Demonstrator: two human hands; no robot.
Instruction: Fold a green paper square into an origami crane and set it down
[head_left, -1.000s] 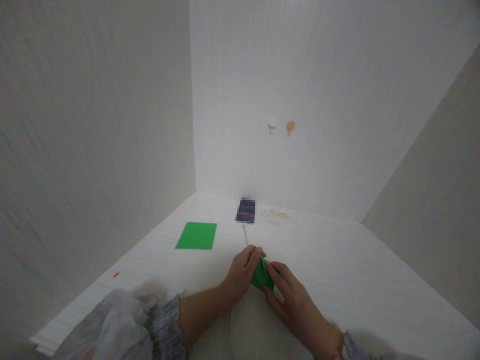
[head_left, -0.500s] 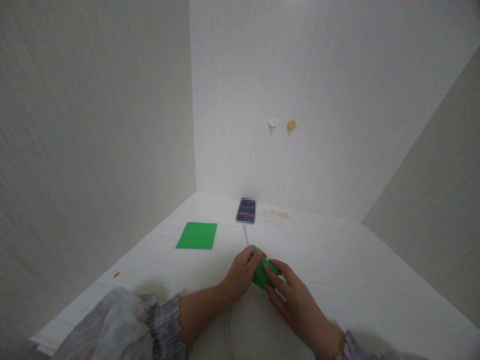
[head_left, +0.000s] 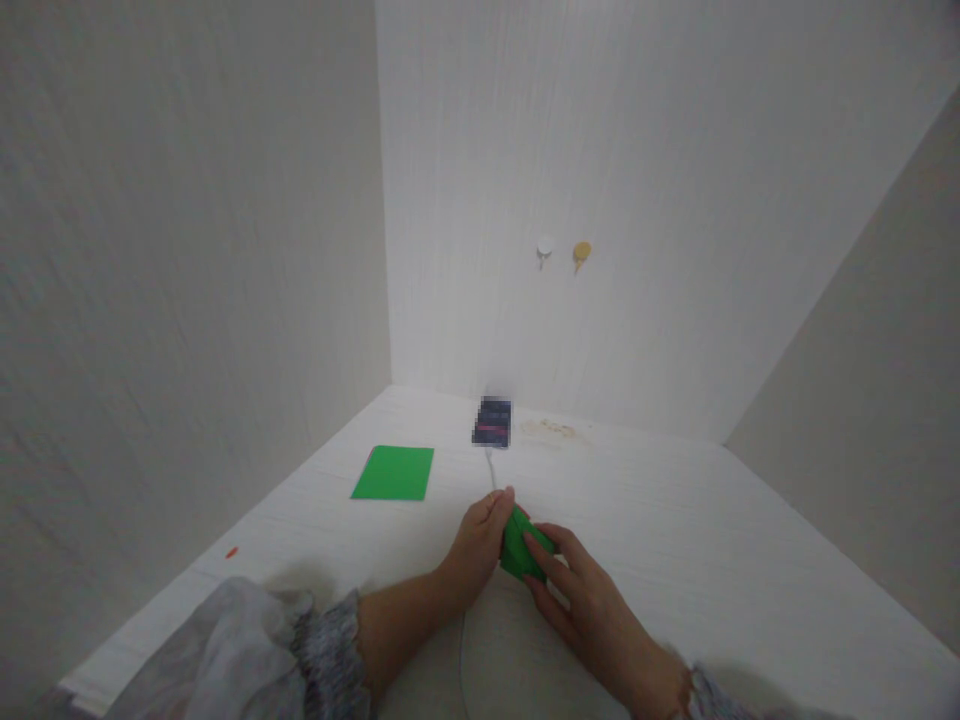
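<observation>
A small folded green paper (head_left: 517,545) is held between my two hands, above the white table near the middle. My left hand (head_left: 480,545) grips its left edge, with the thumb pointing up at the top corner. On its right side, my right hand (head_left: 581,590) holds the paper between the thumb below and the fingers above. A flat square stack of green paper (head_left: 394,473) lies on the table to the left, beyond my left hand.
A blurred dark phone (head_left: 492,422) stands near the back wall, with a white cable (head_left: 491,468) running from it toward me. A small orange piece (head_left: 232,552) lies at the left. White (head_left: 544,248) and yellow hooks (head_left: 582,252) are on the wall.
The folded green paper has turned a little and its pointed tip no longer sticks up. My left thumb has shifted left toward the paper's edge, and my right hand has moved slightly left.
</observation>
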